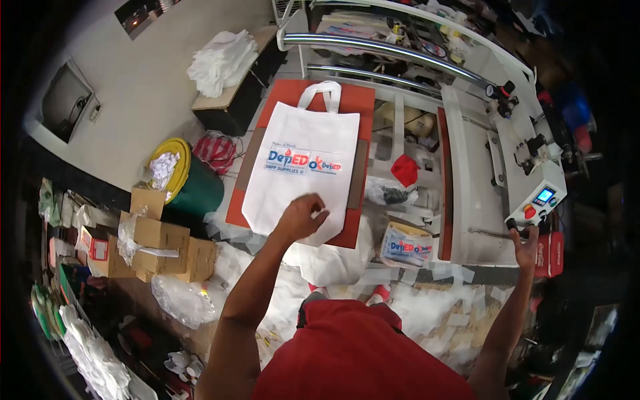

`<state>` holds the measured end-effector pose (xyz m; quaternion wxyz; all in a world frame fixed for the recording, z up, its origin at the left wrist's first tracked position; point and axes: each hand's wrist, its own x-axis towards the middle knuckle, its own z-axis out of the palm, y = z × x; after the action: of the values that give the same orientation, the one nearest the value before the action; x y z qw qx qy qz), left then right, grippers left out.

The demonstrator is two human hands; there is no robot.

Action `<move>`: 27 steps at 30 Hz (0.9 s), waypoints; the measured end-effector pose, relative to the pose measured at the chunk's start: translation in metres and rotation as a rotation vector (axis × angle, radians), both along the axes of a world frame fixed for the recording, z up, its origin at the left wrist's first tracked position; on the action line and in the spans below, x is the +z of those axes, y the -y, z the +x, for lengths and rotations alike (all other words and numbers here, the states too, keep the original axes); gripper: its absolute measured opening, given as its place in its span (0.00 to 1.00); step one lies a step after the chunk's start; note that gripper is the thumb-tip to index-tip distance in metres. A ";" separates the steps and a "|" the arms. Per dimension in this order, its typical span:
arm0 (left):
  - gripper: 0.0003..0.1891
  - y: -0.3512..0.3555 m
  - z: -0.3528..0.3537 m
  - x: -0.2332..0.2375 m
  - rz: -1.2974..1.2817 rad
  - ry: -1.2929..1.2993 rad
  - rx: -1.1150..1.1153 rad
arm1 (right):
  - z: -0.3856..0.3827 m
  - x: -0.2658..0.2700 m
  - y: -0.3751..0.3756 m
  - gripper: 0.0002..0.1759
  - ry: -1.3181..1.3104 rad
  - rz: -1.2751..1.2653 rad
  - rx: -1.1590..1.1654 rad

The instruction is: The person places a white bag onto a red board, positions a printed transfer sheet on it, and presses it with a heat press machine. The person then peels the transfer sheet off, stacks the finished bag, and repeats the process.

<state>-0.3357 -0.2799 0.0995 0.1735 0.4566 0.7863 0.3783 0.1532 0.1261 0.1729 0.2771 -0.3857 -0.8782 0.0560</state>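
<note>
A white cloth tote bag (pixel 293 180) with blue and red "DepED" printing lies flat on the red-brown platen (pixel 267 120) of a heat press, its handles toward the far side. Over the bag's lower part is my left hand (pixel 305 217), fingers loosely curled and thumb apart, with nothing visible in it. Off to the right, my right hand (pixel 527 247) is closed around a black handle (pixel 511 224) at the lower corner of the press's control box (pixel 541 200). The box has a lit blue display and a red button. Part of what the right fingers grip is hidden.
The press head (pixel 477 173) stands to the right, with chrome rails (pixel 393 45) behind. A printed stack (pixel 405 245) and a red cloth (pixel 405 171) sit beside the platen. Left are a green bin (pixel 203 190), cardboard boxes (pixel 163 243) and piled white bags (pixel 223 63).
</note>
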 end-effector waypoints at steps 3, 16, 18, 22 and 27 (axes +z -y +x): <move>0.15 -0.037 -0.026 -0.019 0.085 -0.245 0.058 | 0.003 0.000 0.003 0.26 0.057 -0.035 -0.121; 0.08 -0.019 -0.160 -0.057 0.048 -0.180 0.408 | -0.005 -0.001 0.005 0.18 -0.104 -0.132 -0.112; 0.09 -0.005 -0.171 -0.047 0.051 -0.249 0.315 | -0.003 0.000 0.004 0.18 -0.072 -0.149 -0.111; 0.14 -0.039 -0.107 -0.035 0.133 -0.366 -0.024 | 0.008 -0.009 -0.003 0.19 -0.033 -0.195 -0.150; 0.13 -0.079 -0.061 -0.051 0.096 -0.446 -0.023 | 0.007 -0.010 -0.001 0.19 -0.128 -0.239 -0.114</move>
<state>-0.3968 -0.2010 0.0484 -0.0223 0.5455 0.7811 0.3031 0.1601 0.1272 0.1627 0.2875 -0.4608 -0.8226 0.1687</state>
